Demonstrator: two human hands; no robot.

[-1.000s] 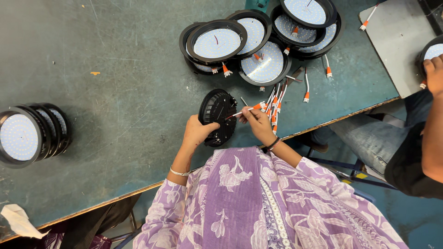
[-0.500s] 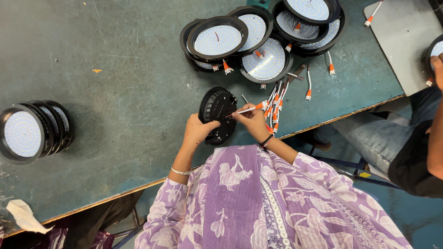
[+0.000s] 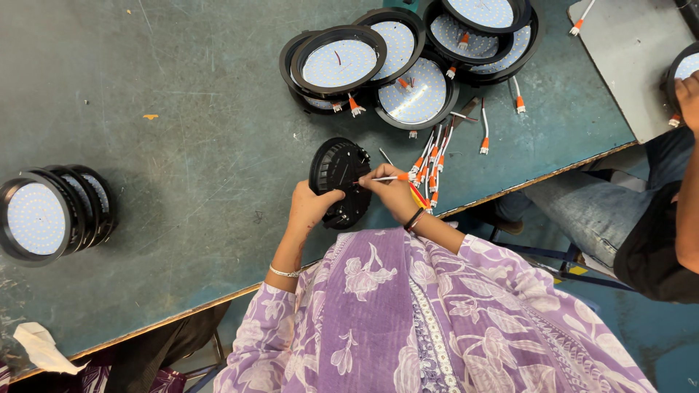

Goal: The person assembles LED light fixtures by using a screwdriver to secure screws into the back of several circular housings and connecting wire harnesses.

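Left hand (image 3: 312, 207) curled gripping; right hand (image 3: 392, 192) pinching, wrists close.

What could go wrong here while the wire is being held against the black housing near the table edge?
The black housing is steadied only by the left hand close to the table edge, so it could slide off. The thin wire pinched in the right hand might slip. Loose wires beside it could snag.

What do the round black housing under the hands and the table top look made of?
Black housing: matte, ribbed, probably cast metal or moulded plastic; the look leaves it open. Table top: dull green painted sheet, scratched and scuffed, likely metal.
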